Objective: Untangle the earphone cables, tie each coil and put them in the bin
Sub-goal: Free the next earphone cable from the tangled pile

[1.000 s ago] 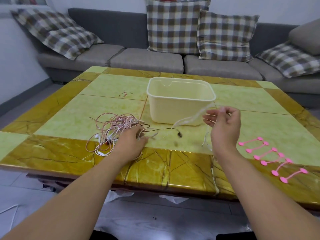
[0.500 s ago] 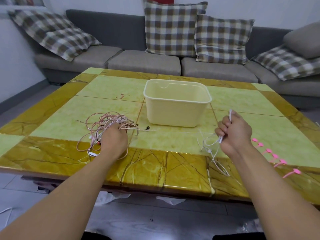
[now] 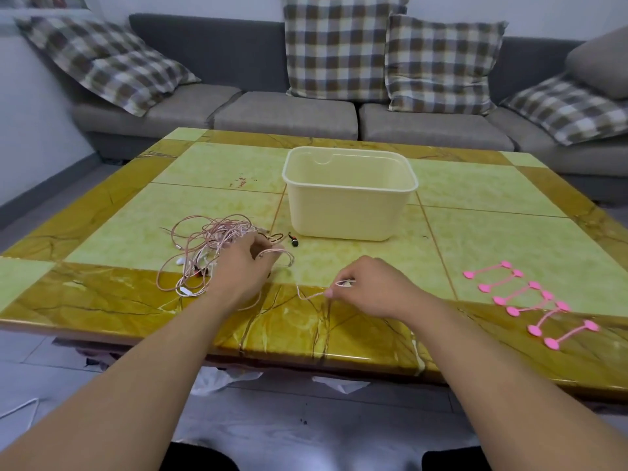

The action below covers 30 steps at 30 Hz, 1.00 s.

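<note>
A cream bin (image 3: 350, 212) is seen at frame centre on the bench (image 3: 102, 300), its visible interior bare. The tangled earphone cables (image 3: 207, 246) at centre left are gripped by the left hand (image 3: 243, 266); one strand (image 3: 307, 295) is pinched by the right hand (image 3: 370, 288).

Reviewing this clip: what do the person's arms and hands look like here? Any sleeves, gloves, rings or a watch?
Both forearms are bare as far as the bottom edge of the head view; no sleeves show. The left hand and right hand wear no gloves, and no ring, watch or wristband is visible on the sides facing the camera. No markings show.
</note>
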Each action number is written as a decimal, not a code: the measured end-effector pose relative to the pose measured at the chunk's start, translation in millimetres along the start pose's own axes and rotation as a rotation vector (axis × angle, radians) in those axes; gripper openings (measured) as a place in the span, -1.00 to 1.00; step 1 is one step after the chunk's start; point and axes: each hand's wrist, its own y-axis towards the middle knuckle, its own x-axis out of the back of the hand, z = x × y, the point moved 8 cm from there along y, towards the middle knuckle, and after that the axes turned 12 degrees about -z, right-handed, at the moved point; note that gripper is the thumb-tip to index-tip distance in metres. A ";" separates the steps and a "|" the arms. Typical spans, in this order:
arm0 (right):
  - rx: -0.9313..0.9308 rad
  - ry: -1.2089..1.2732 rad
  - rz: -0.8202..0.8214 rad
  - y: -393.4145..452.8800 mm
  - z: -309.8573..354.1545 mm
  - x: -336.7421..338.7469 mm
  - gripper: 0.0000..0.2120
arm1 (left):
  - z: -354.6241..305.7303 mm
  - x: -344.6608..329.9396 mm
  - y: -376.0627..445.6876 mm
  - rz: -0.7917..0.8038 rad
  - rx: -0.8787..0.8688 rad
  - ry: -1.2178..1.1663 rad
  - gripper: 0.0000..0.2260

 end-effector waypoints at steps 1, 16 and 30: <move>0.013 0.004 -0.017 2.6 4.6 -1.8 -0.76 | 2.1 -4.0 -1.9 0.036 -0.019 0.016 -0.80; -0.372 1.715 -0.566 14.2 -19.7 64.7 -0.65 | 19.7 -11.0 -5.7 0.217 -0.070 0.122 -0.38; -0.064 0.065 -0.069 4.5 -8.5 8.5 -0.82 | 21.8 -6.5 0.1 0.114 -0.078 0.179 -0.77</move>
